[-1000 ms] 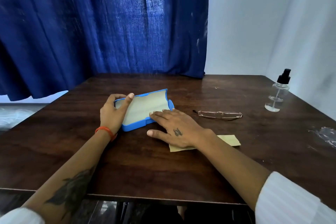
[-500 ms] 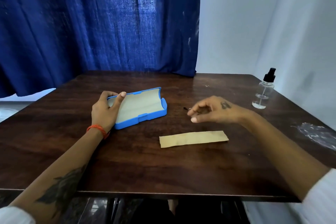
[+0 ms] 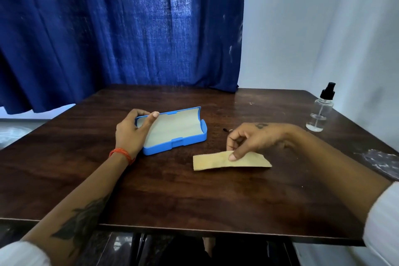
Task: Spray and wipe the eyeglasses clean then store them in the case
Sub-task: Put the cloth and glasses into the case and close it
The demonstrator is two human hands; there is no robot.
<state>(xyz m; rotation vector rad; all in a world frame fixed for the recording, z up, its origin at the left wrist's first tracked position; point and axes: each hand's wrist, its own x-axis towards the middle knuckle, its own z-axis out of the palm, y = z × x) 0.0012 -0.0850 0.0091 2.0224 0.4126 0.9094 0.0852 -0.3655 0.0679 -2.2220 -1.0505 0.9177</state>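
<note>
An open blue eyeglass case [image 3: 185, 139] with a pale lining lies on the dark wooden table [image 3: 172, 196]. My left hand [image 3: 131, 134] grips its left end, thumb on the rim. To its right, my right hand [image 3: 254, 139] curls down over the eyeglasses [image 3: 226, 130]. Only a dark temple tip shows beside the fingers; the rest of the frame is hidden. The thumb tip rests over the upper edge of the yellow cloth [image 3: 216, 162], which lies flat in front of the hand. A clear spray bottle [image 3: 320, 112] with a black pump stands at the far right.
Blue curtains [image 3: 121, 28] hang behind the table and a white wall stands to the right. A whitish smear [image 3: 380, 157] marks the table's right edge. The near edge of the table runs across the bottom of the view.
My right hand left the case, moved right to the eyeglasses, and has now lowered and curled over them. The cloth it covered is exposed. My left hand stays on the case.
</note>
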